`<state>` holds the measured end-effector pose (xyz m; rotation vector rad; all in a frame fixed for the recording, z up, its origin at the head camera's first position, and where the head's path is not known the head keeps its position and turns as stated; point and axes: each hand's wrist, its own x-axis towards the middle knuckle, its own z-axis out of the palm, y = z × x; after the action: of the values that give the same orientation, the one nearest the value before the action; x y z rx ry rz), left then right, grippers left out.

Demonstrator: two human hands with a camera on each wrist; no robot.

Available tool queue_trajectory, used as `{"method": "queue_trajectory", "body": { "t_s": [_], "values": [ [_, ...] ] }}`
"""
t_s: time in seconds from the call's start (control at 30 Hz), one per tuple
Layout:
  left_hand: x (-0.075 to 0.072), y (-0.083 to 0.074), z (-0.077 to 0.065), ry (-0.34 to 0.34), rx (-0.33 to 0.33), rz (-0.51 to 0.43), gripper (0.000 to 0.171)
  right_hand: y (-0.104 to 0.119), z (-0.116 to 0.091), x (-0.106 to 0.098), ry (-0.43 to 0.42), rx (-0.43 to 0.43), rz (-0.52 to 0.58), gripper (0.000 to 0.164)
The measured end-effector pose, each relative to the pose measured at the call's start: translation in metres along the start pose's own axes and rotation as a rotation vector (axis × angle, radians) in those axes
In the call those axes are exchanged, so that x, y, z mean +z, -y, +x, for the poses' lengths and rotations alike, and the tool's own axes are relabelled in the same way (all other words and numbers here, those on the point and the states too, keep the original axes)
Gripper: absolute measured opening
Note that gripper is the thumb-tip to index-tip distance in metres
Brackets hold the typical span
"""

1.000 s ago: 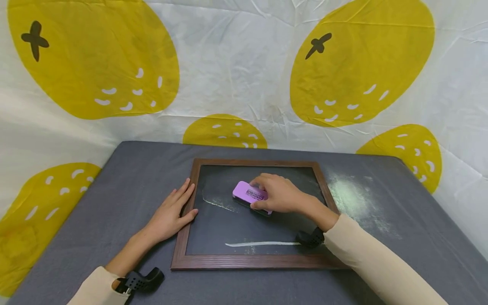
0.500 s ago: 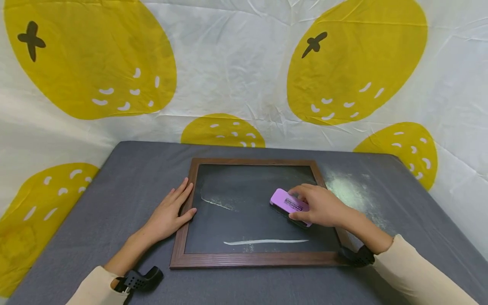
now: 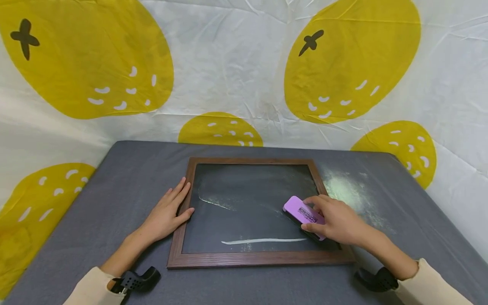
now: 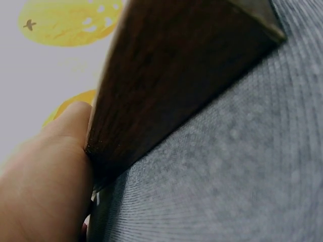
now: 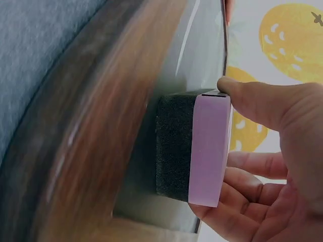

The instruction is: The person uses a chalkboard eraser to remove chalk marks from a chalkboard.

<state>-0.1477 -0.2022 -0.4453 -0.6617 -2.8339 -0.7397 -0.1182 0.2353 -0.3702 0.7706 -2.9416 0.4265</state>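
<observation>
Purple eraser (image 3: 299, 210) is on the chalkboard (image 3: 244, 182), lower right, dark felt side facing the surface. Right hand (image 3: 339, 218) pinches it, thumb on 1 long side, fingers on the other. 1 white chalk line (image 3: 263, 241) ends just beside it; fainter chalk smear (image 3: 216, 203) at left. Left hand (image 3: 164, 215) has fingers straight, slightly spread, touching the wooden frame (image 3: 259, 258) on its left side. Chalkboard lies on a grey-covered bench (image 3: 141, 182), yellow-printed sheet (image 3: 228, 55) behind.

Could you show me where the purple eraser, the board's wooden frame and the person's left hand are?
Purple eraser (image 3: 300, 210): head view, on its purple top.
Wooden frame (image 3: 259, 259): head view, on the rail nearest the person.
Left hand (image 3: 163, 217): head view, on the back of the hand.
</observation>
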Motion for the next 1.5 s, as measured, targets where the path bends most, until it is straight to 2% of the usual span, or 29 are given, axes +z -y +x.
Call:
{"method": "queue_trajectory", "body": {
  "t_s": [0.67, 0.9, 1.5],
  "values": [
    [0.0, 0.0, 0.002, -0.016, 0.008, 0.015, 0.073, 0.039, 0.016, 0.016, -0.038, -0.017, 0.028, 0.054],
    [0.002, -0.002, 0.001, -0.013, 0.011, 0.058, 0.073, 0.056, 0.027, 0.023, -0.018, -0.026, 0.037, 0.055],
    [0.003, -0.004, 0.002, -0.04, 0.029, 0.094, 0.071, 0.106, 0.058, 0.04, 0.021, -0.098, 0.074, 0.056]
  ]
}}
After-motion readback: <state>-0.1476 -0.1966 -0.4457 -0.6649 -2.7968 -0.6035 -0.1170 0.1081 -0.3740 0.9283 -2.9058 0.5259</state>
